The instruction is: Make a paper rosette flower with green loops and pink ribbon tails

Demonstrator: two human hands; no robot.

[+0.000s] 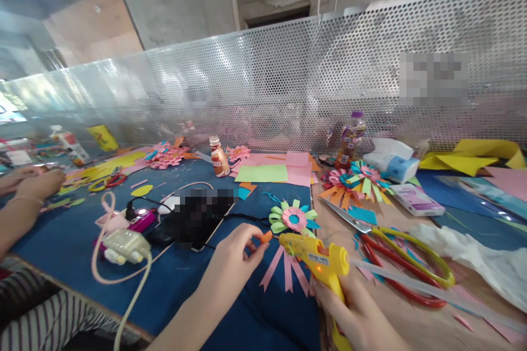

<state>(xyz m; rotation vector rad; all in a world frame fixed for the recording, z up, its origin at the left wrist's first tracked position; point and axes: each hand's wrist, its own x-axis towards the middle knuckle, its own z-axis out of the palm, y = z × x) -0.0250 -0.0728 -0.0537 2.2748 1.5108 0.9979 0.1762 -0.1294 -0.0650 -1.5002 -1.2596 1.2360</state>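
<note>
My left hand (233,260) pinches a small orange paper piece (265,237) between thumb and fingers, held just in front of the nozzle of a yellow glue gun (319,260). My right hand (358,315) is wrapped round the glue gun's handle, its tip pointing left at the orange piece. Below them lie pink paper strips (286,271) fanned out on the blue table cover (74,241). A green, pink and blue paper flower (293,218) lies just behind the gun's tip.
A phone or tablet (193,218) and a power bank with cables (123,244) lie left. Scissors (395,252) with red and yellow handles lie right, near white tissue (477,255). Bottles (219,158), paper flowers (358,178) and coloured sheets (272,173) fill the back. Another person's hands (37,181) work at far left.
</note>
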